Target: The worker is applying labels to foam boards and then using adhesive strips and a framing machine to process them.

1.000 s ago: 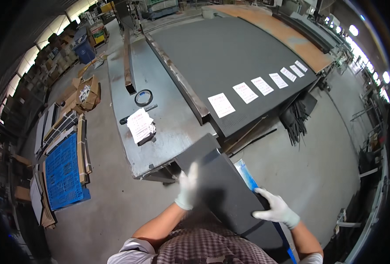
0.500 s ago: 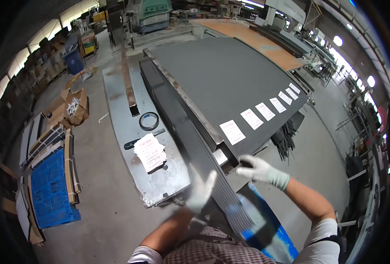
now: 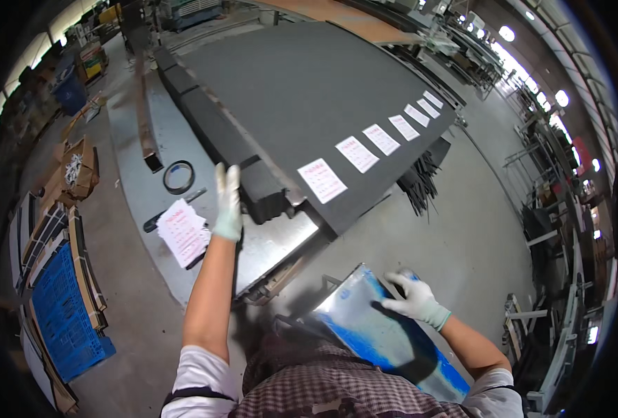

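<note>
My left hand (image 3: 228, 202), in a white glove, has its fingers stretched out and lies next to the near end of a dark grey bundle of long strips (image 3: 270, 194). Whether the palm touches the bundle I cannot tell. The bundle runs away from me along a rusty metal bar (image 3: 256, 150) at the edge of a large dark sheet stack (image 3: 288, 90). My right hand (image 3: 413, 298), gloved too, is bent with fingers apart and nothing in it, above a blue-stained metal surface (image 3: 364, 306). Left of my left hand is a pile of white printed labels (image 3: 183, 233).
A roll of black tape (image 3: 178, 177) and a dark knife-like tool (image 3: 159, 221) lie on the metal table (image 3: 131, 132). White labels (image 3: 322, 181) line the stack's right edge. Dark strips (image 3: 420, 181) stick out below it. A blue plastic pallet (image 3: 61, 306) lies at left.
The bundle's near end, which reached toward my body, now sits farther off on the table. My left hand has moved forward beside it; my right hand has come back from the stack's corner. The view has shifted.
</note>
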The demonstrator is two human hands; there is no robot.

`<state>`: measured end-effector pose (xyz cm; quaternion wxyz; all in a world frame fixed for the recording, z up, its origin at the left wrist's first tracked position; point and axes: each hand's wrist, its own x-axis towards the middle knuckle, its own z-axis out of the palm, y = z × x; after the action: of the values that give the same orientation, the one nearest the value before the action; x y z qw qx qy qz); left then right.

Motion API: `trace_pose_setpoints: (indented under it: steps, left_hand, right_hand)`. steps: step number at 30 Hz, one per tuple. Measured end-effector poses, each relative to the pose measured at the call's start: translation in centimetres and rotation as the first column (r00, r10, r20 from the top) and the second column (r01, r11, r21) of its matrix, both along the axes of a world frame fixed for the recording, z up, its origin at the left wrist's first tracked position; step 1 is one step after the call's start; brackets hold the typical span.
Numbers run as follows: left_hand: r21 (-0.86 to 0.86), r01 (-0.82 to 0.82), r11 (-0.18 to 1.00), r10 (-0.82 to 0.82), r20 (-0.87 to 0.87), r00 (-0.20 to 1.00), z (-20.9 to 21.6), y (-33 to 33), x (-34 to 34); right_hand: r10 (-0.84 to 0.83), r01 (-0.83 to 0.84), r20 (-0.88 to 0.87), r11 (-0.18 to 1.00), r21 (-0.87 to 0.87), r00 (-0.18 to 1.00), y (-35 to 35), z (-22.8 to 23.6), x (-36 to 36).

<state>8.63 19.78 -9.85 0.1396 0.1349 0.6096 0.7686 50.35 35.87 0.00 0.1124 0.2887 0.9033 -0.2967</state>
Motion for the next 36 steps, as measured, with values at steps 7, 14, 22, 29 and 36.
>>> trace_pose_setpoints:
  steps: [7, 14, 22, 29, 36]
  left_hand:
    - [0.234, 0.157, 0.960, -0.094, -0.260, 0.961, -0.3, 1.7, 24.7]
    - [0.487, 0.043, 0.872, -0.393, 0.646, 0.655, -2.6, 12.3, 28.6]
    - [0.328, -0.361, 0.873, -0.119, 0.861, 0.494, -3.2, 19.2, 24.1]
    - [0.230, -0.458, 0.859, 0.047, 0.855, 0.517, -1.3, 20.0, 25.9]
    - [0.399, 0.101, 0.912, -0.381, 0.726, 0.572, 0.0, 14.9, 36.9]
  right_hand:
    - [-0.201, 0.397, 0.418, 0.795, -0.458, 0.886, 7.5, -11.8, 22.3]
    - [-0.089, 0.371, 0.557, 0.830, -0.417, 0.826, 12.8, -6.4, 18.1]
    - [0.499, -0.288, -0.580, 0.860, 0.421, 0.643, 17.1, -2.5, -7.1]
    - [0.535, -0.424, -0.244, 0.819, 0.387, 0.809, 17.4, -2.3, -16.6]
    - [0.537, -0.484, -0.084, 0.808, 0.336, 0.839, 18.3, -0.4, -17.5]
